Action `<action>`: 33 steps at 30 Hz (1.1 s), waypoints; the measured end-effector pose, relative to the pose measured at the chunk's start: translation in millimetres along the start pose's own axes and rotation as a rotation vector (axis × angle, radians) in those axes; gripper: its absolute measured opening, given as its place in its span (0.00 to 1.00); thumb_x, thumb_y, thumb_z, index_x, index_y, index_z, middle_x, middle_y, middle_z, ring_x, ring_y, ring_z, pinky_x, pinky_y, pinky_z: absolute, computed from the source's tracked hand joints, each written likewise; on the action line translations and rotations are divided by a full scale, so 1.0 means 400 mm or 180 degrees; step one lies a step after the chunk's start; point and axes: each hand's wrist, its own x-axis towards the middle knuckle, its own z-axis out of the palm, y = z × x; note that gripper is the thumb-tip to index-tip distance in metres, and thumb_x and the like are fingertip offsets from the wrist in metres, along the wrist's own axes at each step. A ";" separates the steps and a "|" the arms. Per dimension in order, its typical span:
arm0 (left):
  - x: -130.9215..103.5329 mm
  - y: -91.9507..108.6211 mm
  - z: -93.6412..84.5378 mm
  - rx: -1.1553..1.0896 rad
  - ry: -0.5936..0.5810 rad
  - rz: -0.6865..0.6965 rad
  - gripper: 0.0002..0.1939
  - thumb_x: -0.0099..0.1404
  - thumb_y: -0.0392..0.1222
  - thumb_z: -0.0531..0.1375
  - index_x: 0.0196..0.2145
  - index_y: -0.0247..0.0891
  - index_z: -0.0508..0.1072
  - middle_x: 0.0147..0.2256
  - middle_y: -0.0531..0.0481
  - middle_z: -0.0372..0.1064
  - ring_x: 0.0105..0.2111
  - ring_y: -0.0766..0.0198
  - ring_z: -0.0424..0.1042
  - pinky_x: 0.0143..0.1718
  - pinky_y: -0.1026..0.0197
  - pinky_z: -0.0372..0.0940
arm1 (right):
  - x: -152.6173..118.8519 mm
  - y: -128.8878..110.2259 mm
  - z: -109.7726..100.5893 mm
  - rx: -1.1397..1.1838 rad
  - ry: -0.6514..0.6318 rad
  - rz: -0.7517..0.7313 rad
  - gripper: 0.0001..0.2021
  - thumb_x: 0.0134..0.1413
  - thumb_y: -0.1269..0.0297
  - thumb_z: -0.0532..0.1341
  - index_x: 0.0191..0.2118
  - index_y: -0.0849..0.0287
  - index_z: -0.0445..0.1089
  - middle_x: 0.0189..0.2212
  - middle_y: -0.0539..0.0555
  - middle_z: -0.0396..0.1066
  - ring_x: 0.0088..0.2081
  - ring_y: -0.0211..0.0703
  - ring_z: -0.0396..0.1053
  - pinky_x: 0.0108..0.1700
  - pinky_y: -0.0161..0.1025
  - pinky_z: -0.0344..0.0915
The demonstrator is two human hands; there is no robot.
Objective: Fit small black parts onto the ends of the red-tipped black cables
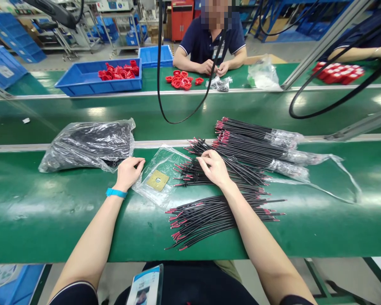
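My left hand (pixel 130 173), a blue band at its wrist, is closed with thumb and fingers pressed together. It is between a clear plastic bag of black parts (pixel 93 142) and a flat clear bag (pixel 171 163) with a yellowish square plate with a hole (pixel 158 181) on it. Whatever its fingertips may hold is too small to make out. Over a pile of black cables (pixel 241 165) with red wire ends, my right hand (pixel 215 167) has its fingers curled in a pinch. Small black fittings (pixel 193 176) sit near those cables' left ends. Its grip is partly hidden.
Loose black cables (pixel 203 220) lie nearer me; wrapped cable bundles (pixel 257 146) lie at the back right. Across the line, a person (pixel 212 42) works beside red parts (pixel 180 79) and a blue bin (pixel 98 84). A black hanging cable (pixel 160 84) loops down ahead.
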 end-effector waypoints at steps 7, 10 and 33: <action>0.000 -0.001 0.001 0.0001 0.0051 0.0040 0.14 0.69 0.46 0.55 0.36 0.39 0.79 0.36 0.47 0.79 0.36 0.59 0.75 0.42 0.58 0.67 | 0.022 0.026 -0.007 -0.0653 -0.0108 0.0240 0.11 0.63 0.63 0.57 0.45 0.59 0.76 0.39 0.59 0.71 0.42 0.49 0.66 0.46 0.46 0.62; -0.001 -0.001 0.002 0.0035 0.0043 0.0068 0.14 0.70 0.46 0.55 0.36 0.39 0.79 0.36 0.48 0.78 0.35 0.59 0.75 0.41 0.58 0.66 | 0.045 0.032 -0.003 -0.1126 -0.0558 0.0206 0.10 0.61 0.65 0.59 0.43 0.61 0.75 0.39 0.60 0.70 0.41 0.51 0.66 0.44 0.46 0.61; -0.003 -0.008 0.009 0.0108 0.0017 0.0138 0.13 0.70 0.45 0.56 0.37 0.38 0.79 0.36 0.48 0.78 0.36 0.59 0.74 0.41 0.58 0.66 | 0.024 0.028 0.031 0.1162 -0.0055 0.0834 0.11 0.58 0.59 0.58 0.32 0.60 0.72 0.31 0.54 0.73 0.31 0.37 0.69 0.31 0.32 0.65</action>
